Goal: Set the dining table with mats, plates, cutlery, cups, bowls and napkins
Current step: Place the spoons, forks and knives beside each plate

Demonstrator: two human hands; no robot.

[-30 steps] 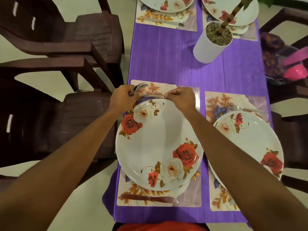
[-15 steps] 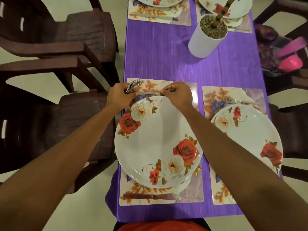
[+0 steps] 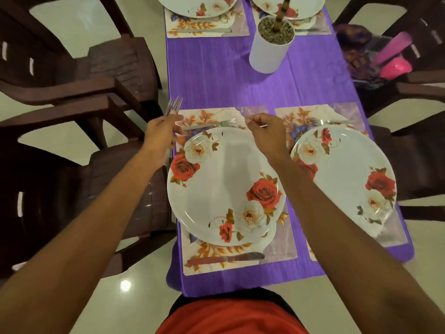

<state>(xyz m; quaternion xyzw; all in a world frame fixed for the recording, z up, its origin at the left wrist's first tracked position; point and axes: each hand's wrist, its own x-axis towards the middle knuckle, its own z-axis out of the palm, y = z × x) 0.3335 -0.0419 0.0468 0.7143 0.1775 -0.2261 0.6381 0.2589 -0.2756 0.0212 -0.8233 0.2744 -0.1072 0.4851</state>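
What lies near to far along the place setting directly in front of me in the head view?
table knife → rose-patterned plate → fork → purple tablecloth → far placemat → far plate

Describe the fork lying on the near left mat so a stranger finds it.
On the purple tablecloth, find the floral mat under the near left plate. The fork lies flat beyond that plate, tines pointing right; the neighbouring mat's fork points left.
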